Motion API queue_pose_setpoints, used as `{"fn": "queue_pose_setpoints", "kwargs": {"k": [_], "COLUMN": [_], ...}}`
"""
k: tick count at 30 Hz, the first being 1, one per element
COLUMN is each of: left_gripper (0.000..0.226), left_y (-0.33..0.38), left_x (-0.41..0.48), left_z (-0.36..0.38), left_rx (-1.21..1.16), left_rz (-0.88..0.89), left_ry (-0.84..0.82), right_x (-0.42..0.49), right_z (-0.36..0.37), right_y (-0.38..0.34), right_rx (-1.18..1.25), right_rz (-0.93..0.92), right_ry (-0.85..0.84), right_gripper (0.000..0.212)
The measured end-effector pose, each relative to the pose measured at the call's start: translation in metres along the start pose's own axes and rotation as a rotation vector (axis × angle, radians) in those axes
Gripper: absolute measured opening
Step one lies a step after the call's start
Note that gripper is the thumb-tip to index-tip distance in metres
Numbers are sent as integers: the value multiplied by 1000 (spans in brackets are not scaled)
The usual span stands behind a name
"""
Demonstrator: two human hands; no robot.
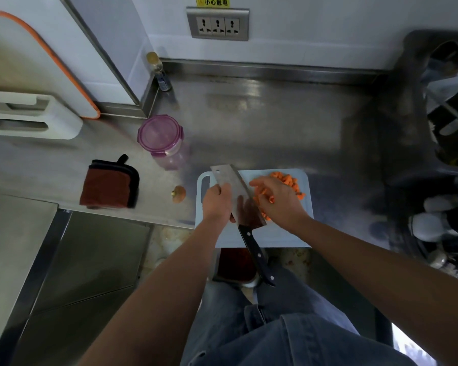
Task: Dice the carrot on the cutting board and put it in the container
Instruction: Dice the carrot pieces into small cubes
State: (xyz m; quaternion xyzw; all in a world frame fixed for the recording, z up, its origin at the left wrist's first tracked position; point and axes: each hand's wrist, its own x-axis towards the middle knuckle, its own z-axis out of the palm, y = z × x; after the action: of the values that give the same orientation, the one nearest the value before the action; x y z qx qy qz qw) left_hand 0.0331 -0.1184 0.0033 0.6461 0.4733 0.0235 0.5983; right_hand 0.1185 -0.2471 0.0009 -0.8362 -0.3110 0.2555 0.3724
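on the cutting board, left hand grips cleaver blade, right hand spread, hiding some diced carrot

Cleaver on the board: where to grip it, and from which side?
Grip the cleaver's black handle, coming from the near side. It overhangs the cutting board's near edge toward the person, free, while the left hand holds the blade and carrot dice lie right of it.

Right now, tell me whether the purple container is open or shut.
Shut. The purple lid covers the mouth of the container, which stands upright.
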Motion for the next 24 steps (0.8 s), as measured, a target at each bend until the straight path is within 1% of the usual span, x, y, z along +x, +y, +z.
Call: {"fn": "queue_pose_setpoints", "kwargs": {"k": [2, 3, 5, 7, 8, 10, 11, 13, 15, 18, 21, 23, 24], "left_gripper": [32, 32, 32, 32, 32, 30, 29, 28, 28, 27, 27, 27, 28], "left_y": [0, -1, -4, -5, -5, -4, -4, -7, -9, -10, -9, -9, -8], "left_x": [-1, 0, -1, -4, -5, -9, -9, -9, -7, -6, -4, -4, -4], "left_z": [1, 1, 1, -1, -2, -4, -5, -7, -10, -14, -15, -15, -15], "left_rx": [10, 13, 6, -11, -24, -47, -52, -42, -25, -37, -35, -26, -23], "left_rz": [-5, -9, -15, -18, -15, -13, -17, -22, -24, -32, -37, -38, -36], "left_ry": [-13, -18, -22, -24, -25, -35, -41, -43, -27, -32, -26, -23, -22], "right_x": [3, 6, 8, 10, 11, 13, 13, 13, 13, 11, 10, 8, 7], "right_z": [1, 1, -1, -2, -1, 1, 2, 4, 4, 6, 8, 7, 7], "right_y": [-6, -6, -7, -8, -11, -17, -19, -20, -20, -22, -21, -23, -25], "right_rx": [27, 34, 59, 155, 243, 426, 488, 542, 530, 511, 491, 491, 490], "right_rz": [41, 73, 143, 191, 215, 288, 330, 385, 368, 343, 376, 336, 313], "right_ry": [-113, -140, -88, -20, -26, -90, -102, -64, -44, -117, -56, -16, -26], "right_gripper": [30, 30, 33, 37, 38, 39, 39, 40, 42, 45, 51, 48, 45]}}
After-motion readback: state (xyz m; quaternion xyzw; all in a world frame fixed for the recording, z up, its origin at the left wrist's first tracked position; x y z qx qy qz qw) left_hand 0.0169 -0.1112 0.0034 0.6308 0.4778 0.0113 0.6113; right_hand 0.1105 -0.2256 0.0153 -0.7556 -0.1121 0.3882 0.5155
